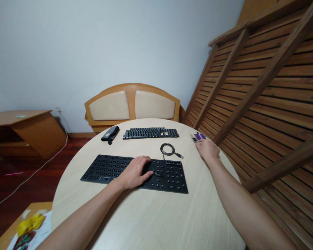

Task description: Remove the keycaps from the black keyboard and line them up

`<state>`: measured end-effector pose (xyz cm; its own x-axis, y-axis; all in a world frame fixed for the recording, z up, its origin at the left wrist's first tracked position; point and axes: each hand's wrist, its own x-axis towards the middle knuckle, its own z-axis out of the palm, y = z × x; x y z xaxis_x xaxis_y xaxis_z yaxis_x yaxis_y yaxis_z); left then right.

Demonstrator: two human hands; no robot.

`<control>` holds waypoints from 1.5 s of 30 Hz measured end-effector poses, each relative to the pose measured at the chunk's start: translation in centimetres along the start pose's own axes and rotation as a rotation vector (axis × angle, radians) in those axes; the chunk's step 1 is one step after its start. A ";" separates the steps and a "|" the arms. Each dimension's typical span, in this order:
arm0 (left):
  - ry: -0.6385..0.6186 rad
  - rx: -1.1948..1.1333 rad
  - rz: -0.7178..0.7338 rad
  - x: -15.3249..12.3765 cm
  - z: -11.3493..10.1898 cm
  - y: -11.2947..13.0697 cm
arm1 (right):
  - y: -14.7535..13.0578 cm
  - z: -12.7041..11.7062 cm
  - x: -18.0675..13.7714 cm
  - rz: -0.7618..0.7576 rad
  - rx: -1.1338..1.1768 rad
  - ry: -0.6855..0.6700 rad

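Observation:
A black keyboard (109,170) without keycaps lies across the near part of the round table (172,215), its switches bare. My left hand (137,171) rests on its middle with fingers stretched out and thumb apart. Behind it, loose dark keycaps (151,132) are laid out in keyboard order, with a gap towards the right. The keyboard's coiled cable (167,149) ends in a USB plug (179,155). At the table's right edge, my right hand (208,149) has curled fingers beside small purple pieces (199,136) and a small dark piece; what its fingertips grip is hidden.
A folded black pouch (111,133) lies at the table's back left. A wooden headboard (131,104) stands behind, and a slatted wood frame (266,86) leans close on the right. Yellow material (30,224) lies low at the left, near a cabinet (23,132).

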<state>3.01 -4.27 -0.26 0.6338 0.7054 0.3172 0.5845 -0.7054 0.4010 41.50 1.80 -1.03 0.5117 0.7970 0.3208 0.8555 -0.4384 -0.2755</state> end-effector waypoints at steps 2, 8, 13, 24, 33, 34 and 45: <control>-0.004 0.008 -0.003 0.0 -0.1 0.1 | 0.0 0.2 0.1 0.012 -0.037 -0.012; -0.005 0.014 -0.004 0.0 -0.1 0.2 | -0.6 0.0 0.0 -0.023 -0.130 -0.020; 0.005 0.014 0.001 0.0 0.1 0.0 | -1.0 -0.1 -0.2 -0.032 -0.155 -0.014; 0.000 0.102 -0.001 -0.2 0.2 0.7 | -0.7 0.6 0.1 -0.029 -0.148 -0.013; 0.004 0.149 -0.042 0.2 1.0 1.7 | -0.3 1.1 0.5 -0.015 -0.140 -0.008; 0.011 0.150 -0.046 0.3 1.2 1.8 | -0.3 1.0 0.5 -0.014 -0.137 -0.014; 0.089 0.123 -0.090 1.4 2.6 2.8 | -0.6 0.8 0.5 -0.018 -0.116 -0.036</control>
<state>6.91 -5.45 -0.91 0.5319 0.7657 0.3616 0.6979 -0.6382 0.3250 41.13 2.80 -1.46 0.4949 0.8185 0.2918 0.8690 -0.4675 -0.1622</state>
